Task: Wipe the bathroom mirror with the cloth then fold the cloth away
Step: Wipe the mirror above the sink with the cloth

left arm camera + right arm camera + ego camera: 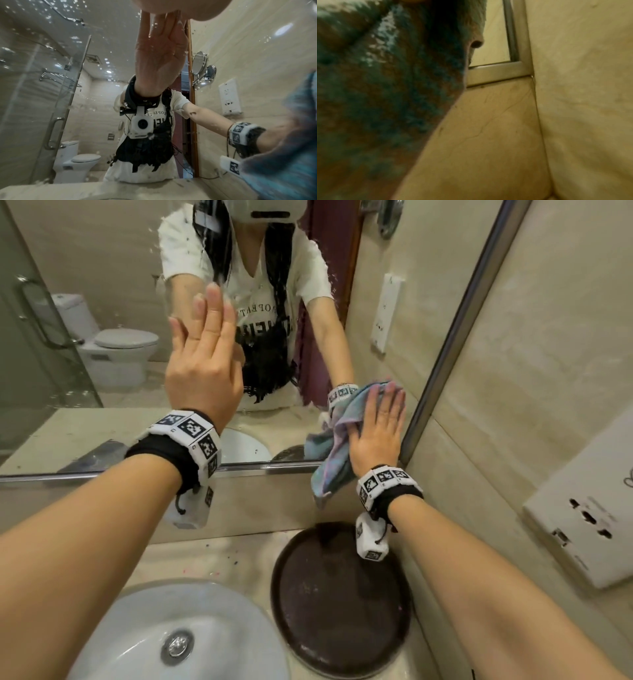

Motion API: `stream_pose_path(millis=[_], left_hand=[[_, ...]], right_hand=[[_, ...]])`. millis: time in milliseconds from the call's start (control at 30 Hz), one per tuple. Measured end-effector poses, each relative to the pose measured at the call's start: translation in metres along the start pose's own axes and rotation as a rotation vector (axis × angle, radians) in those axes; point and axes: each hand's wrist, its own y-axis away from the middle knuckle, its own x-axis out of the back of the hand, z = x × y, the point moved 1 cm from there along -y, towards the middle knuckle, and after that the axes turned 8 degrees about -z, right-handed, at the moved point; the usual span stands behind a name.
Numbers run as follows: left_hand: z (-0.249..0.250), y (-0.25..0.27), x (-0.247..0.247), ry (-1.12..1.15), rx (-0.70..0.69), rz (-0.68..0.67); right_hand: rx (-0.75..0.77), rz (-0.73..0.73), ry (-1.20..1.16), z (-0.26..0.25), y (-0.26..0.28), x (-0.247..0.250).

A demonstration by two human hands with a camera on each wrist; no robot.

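The bathroom mirror [113, 261] fills the wall ahead, speckled with water drops. My right hand [378, 426] lies flat with straight fingers and presses a blue-and-pink cloth [334, 446] against the mirror's lower right corner, by the metal frame [445, 361]. The cloth [283, 169] hangs below the frame's bottom edge. In the right wrist view the cloth [376, 94] covers the left half and the frame corner [518, 69] shows. My left hand [202, 361] is held flat, fingers straight and together, palm against the glass left of centre. Its reflection shows in the left wrist view.
A white basin [164, 635] sits in the beige counter [212, 556] below. A dark round tray [339, 601] lies to its right, under my right wrist. A white socket plate [582, 525] is on the right wall. A toilet and glass shower door appear reflected.
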Motion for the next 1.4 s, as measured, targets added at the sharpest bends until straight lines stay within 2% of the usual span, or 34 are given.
stream_pose_path(millis=[133, 200, 300, 433, 500, 633, 667, 767, 833, 900, 967, 1033, 1133, 1200, 1233, 1300, 1400], left_hand=[[0.0, 0.004, -0.001, 0.025, 0.002, -0.003], [0.0, 0.015, -0.005, 0.036, -0.03, 0.0], [0.001, 0.046, -0.015, 0.013, -0.082, -0.045], [0.003, 0.067, -0.022, 0.029, -0.055, -0.125], [0.005, 0.067, -0.022, 0.034, -0.048, -0.131], [0.006, 0.067, -0.022, 0.028, -0.041, -0.126], [0.007, 0.068, -0.022, 0.024, -0.036, -0.128], [0.009, 0.07, -0.023, 0.016, -0.021, -0.144], [0.01, 0.071, -0.024, 0.016, -0.016, -0.145], [0.01, 0.071, -0.024, 0.021, -0.015, -0.147], [0.009, 0.071, -0.023, 0.022, -0.022, -0.152], [0.008, 0.071, -0.022, 0.02, -0.026, -0.162], [0.009, 0.071, -0.022, 0.014, -0.014, -0.17], [0.01, 0.072, -0.022, 0.015, -0.012, -0.173], [0.01, 0.073, -0.022, 0.018, -0.012, -0.18], [0.01, 0.072, -0.022, 0.016, -0.007, -0.191], [0.011, 0.072, -0.021, 0.013, 0.007, -0.218]], right_hand=[[-0.376, -0.039, -0.307, -0.01, 0.005, 0.004], [-0.506, -0.067, -0.405, -0.017, 0.013, -0.002], [-0.606, -0.1, -0.478, -0.027, 0.022, -0.011], [-0.608, -0.094, -0.543, -0.033, 0.022, -0.005], [-0.472, -0.082, -0.483, -0.035, 0.018, 0.003], [-0.057, -0.039, -0.225, -0.049, 0.002, 0.015], [0.043, -0.059, -0.133, -0.053, 0.0, 0.016], [0.433, -0.272, 0.096, -0.062, 0.008, 0.004], [0.675, -0.29, 0.23, -0.059, 0.028, -0.012], [0.751, -0.325, 0.301, -0.049, 0.046, -0.026], [0.685, -0.357, 0.278, -0.038, 0.053, -0.032], [0.515, -0.384, 0.228, -0.026, 0.054, -0.032], [0.085, -0.503, 0.144, 0.001, 0.055, -0.024], [-0.219, -0.484, 0.034, 0.014, 0.056, -0.016], [-0.314, -0.444, -0.014, 0.016, 0.056, -0.013], [-0.413, -0.403, -0.103, 0.009, 0.053, -0.013], [-0.535, -0.426, -0.246, -0.016, 0.051, -0.014]])
